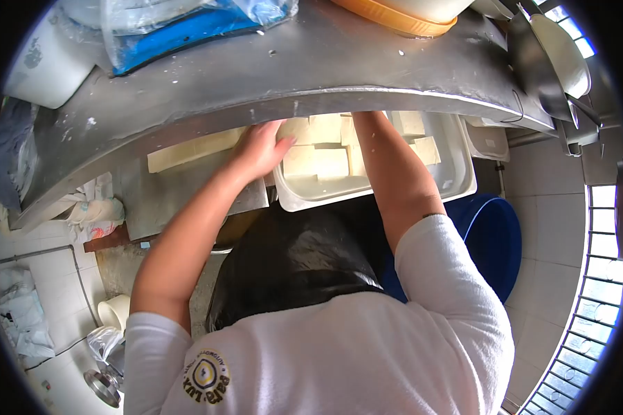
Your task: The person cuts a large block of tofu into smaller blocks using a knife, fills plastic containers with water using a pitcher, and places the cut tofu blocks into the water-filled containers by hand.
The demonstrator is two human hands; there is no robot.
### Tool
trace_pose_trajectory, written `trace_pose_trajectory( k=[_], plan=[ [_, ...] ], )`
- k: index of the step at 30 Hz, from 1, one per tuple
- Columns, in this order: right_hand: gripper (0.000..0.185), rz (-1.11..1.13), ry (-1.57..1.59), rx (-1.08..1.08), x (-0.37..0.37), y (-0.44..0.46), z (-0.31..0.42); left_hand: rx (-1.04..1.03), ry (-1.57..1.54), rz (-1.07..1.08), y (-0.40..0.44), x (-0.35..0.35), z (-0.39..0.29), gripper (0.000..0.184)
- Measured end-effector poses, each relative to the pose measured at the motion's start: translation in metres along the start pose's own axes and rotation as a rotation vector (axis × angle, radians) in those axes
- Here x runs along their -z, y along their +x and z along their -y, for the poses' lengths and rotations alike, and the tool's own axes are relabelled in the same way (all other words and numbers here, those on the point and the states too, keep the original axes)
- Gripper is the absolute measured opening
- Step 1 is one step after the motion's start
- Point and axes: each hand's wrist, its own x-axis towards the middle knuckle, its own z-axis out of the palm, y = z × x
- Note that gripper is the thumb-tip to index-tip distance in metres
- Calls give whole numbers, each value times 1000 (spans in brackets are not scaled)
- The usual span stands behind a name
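Observation:
Pale cream blocks (331, 163), which look like cheese, lie in a white rectangular tray (294, 201). My left hand (259, 150) is at the tray's left edge, thumb spread toward the blocks; its fingertips pass partly under the metal shelf. Nothing shows in its grasp. Over the tray reaches my right forearm (398, 166), while the right hand itself is hidden beneath the shelf. Left of my left hand, a long pale slab (194, 150) lies on the metal counter (180, 197).
The metal shelf (291, 69) overhangs the work area. It bears a blue bag (169, 43), a white bucket (52, 62) and an orange-rimmed container (408, 21). A large blue barrel (495, 238) stands below right. Pans (543, 62) hang at the right.

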Motion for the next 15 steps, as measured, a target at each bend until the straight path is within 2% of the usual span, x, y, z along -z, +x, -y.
trace_pose_trajectory(
  k=[2, 3, 7, 10, 15],
  plan=[
    [30, 9, -7, 17, -1, 8, 1, -90, 95, -54, 49, -17, 0, 38],
    [31, 12, -7, 19, 0, 12, 1, -100, 96, -69, 76, -38, 24, 38],
    [32, 32, -20, 9, 15, 22, -10, 183, 257, 113, 136, -119, 113, 36],
    [33, 38, -26, -16, 27, 24, -14, 323, 432, 296, 143, -118, 117, 36],
    [35, 51, -67, -43, 38, 29, -28, 310, 522, 396, 136, -83, 94, 35]
  ],
)
